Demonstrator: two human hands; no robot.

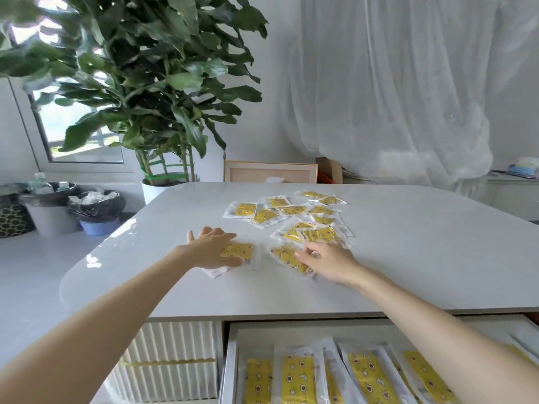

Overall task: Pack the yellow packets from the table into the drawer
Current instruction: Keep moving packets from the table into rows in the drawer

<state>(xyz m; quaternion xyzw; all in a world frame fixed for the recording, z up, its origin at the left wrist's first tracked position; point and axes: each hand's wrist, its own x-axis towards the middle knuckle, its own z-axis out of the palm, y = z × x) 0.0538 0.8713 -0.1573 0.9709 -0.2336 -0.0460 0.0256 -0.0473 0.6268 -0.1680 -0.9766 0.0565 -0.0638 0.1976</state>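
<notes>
Straight fingers of the left hand press one yellow packet flat, while curled fingers of the right hand perhaps pinch a second packet at their tips, so each hand should drag its packet palmward, lift an edge, then drop it into the drawer below the wrists.

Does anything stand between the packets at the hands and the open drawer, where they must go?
Nothing visible does. The left hand and right hand touch yellow plastic packets on the white table; only bare tabletop lies between these and the open white drawer below.
</notes>
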